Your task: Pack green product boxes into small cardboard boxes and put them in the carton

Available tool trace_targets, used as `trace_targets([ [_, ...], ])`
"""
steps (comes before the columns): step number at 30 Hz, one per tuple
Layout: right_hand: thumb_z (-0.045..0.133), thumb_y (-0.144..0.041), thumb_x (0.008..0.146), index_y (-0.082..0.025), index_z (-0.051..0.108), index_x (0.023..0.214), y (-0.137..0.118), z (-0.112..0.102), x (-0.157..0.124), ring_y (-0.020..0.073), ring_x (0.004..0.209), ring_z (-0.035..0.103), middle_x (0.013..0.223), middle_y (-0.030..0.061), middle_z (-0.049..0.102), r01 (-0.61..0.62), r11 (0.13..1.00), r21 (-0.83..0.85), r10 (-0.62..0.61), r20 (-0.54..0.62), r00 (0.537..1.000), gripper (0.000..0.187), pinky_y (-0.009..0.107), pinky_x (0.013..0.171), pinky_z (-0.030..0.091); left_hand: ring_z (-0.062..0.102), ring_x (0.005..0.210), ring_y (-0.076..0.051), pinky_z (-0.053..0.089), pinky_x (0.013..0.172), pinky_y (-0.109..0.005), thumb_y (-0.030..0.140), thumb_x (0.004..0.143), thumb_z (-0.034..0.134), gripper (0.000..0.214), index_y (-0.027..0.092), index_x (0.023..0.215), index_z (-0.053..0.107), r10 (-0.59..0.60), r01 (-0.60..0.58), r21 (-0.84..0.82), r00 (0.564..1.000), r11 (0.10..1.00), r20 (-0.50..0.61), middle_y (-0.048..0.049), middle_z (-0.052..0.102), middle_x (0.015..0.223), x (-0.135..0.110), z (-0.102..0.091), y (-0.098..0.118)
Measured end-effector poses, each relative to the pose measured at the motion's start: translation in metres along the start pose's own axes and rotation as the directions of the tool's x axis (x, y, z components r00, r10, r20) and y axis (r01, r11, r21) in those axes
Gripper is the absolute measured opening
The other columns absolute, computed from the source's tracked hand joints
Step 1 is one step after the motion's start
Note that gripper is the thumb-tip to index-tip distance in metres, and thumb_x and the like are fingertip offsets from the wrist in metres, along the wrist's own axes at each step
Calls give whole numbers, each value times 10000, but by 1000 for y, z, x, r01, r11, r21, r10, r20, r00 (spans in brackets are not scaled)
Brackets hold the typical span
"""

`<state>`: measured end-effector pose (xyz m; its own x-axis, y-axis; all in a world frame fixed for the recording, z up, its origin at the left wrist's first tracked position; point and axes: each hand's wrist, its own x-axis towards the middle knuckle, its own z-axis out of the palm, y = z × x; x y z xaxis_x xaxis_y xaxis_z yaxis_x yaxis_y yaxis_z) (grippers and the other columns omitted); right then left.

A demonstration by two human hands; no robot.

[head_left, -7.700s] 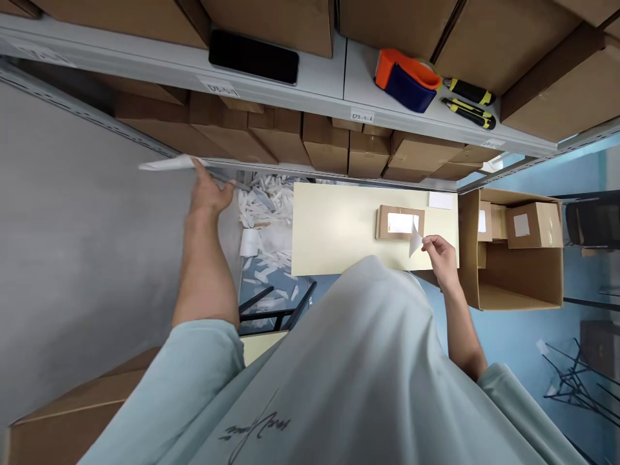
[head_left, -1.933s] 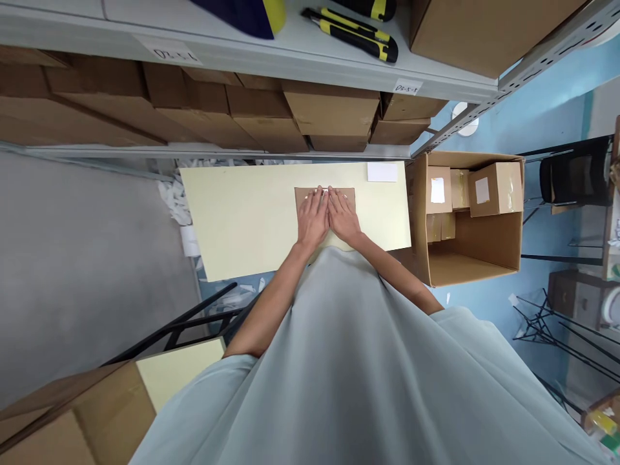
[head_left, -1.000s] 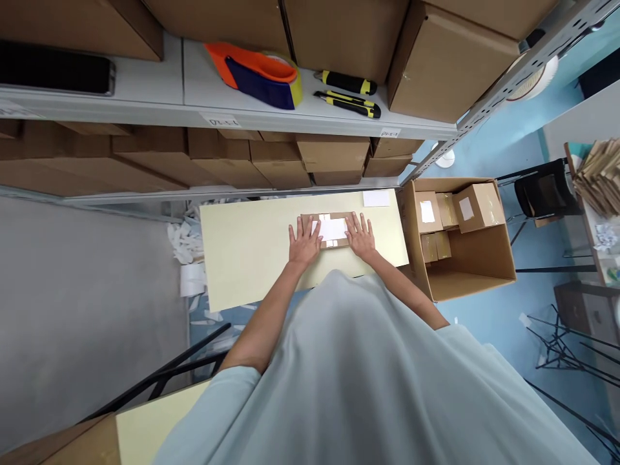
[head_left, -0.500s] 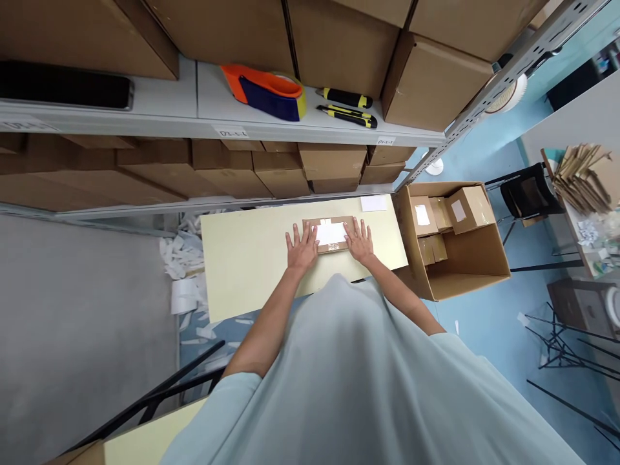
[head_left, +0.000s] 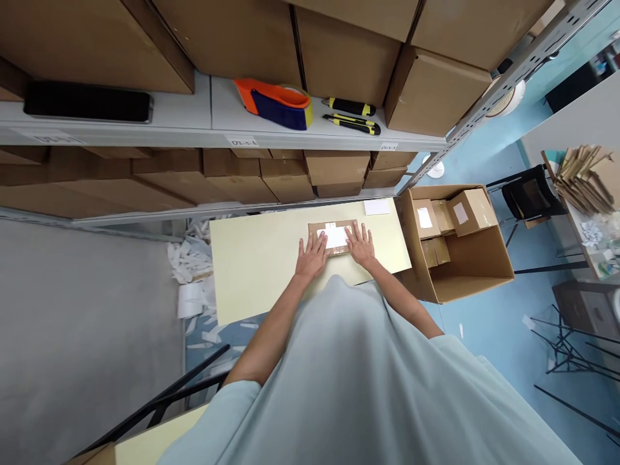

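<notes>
At left, a heap of crumpled white paper strips (head_left: pixel 186 261) is partly hidden by a cream rectangular tabletop (head_left: pixel 256 265). The left hand (head_left: pixel 311 258), open with fingers spread, gripping nothing, rests on the left part of a flat brown cardboard box (head_left: pixel 317 228) lying on that tabletop. Both hands overlap the box's white rectangular label (head_left: pixel 335 237); any print is unreadable. The right hand (head_left: pixel 360 247), likewise spread and grasping nothing, covers the box's right end. Farther right, smaller boxes (head_left: pixel 472 212) partly hide the inside of a large open brown cardboard carton (head_left: pixel 477 263).
</notes>
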<state>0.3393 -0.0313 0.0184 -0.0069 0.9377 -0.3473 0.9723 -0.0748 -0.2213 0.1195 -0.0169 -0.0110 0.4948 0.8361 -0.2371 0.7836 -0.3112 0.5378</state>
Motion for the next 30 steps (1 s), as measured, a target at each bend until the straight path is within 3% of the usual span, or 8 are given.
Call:
trace_targets([
  [4,288,-410,1223,-256,266,1875,18,5,-2,346,1839,-27,1965,47,-11,-39,995,94,40,-6,999,670,630,1470,40,3,1820,-425,-66,1441,-708,515,1144,336,812,145,1863,272,-102,98,-81,994,992,-49,-128,221,1935,-11,-3,-19],
  [6,320,-466,1216,-189,208,1884,30,11,-9,352,1838,-17,1962,94,-24,-99,970,224,103,-5,995,732,607,1475,71,-5,1820,-426,-38,1447,-696,569,1139,378,859,122,1862,252,-177,163,-150,981,975,-82,-158,191,1938,-20,1,-23],
  [10,522,-693,1116,-69,-8,1875,59,28,-31,331,1828,151,1946,208,58,-211,789,578,195,91,977,1116,510,1469,229,45,1815,-444,91,1458,-655,691,1028,658,1185,27,1852,124,-400,360,-343,915,867,-51,-283,168,1914,-39,17,-28],
  [12,669,-707,1031,-101,45,1882,68,37,-39,328,1809,243,1937,212,147,-234,710,665,187,142,972,1217,501,1458,270,135,1810,-420,174,1462,-584,601,960,800,1251,30,1849,130,-451,409,-446,892,797,12,-298,199,1902,-43,24,-27],
  [16,690,-554,1029,-201,348,1831,63,43,-35,328,1659,536,1804,169,520,-157,655,739,77,142,987,940,537,1346,470,494,1683,-343,415,1379,-469,314,947,807,1020,131,1824,319,-483,413,-603,874,683,51,-216,468,1816,-36,26,-18],
  [19,609,-478,1077,-227,525,1733,53,30,-23,309,1438,708,1577,146,732,-75,663,745,55,51,997,708,504,1217,591,675,1524,-338,540,1276,-460,293,962,801,871,125,1751,474,-564,413,-664,826,624,-16,-207,653,1665,-28,12,-9],
  [25,535,-454,1154,-187,699,1565,37,-14,-5,266,1107,753,1223,146,738,15,802,597,72,-122,990,517,371,1026,625,803,1331,-304,613,1189,-402,403,1027,778,479,170,1445,806,-604,208,-748,737,631,-304,-129,837,1400,-30,-28,2],
  [30,552,-403,1167,-172,750,1493,24,-16,-4,234,990,720,1083,100,727,-64,870,489,85,-21,996,446,312,966,577,846,1211,-348,637,1150,-460,384,947,868,335,198,1223,899,-716,376,-717,653,587,-244,-111,889,1214,-38,-36,0],
])
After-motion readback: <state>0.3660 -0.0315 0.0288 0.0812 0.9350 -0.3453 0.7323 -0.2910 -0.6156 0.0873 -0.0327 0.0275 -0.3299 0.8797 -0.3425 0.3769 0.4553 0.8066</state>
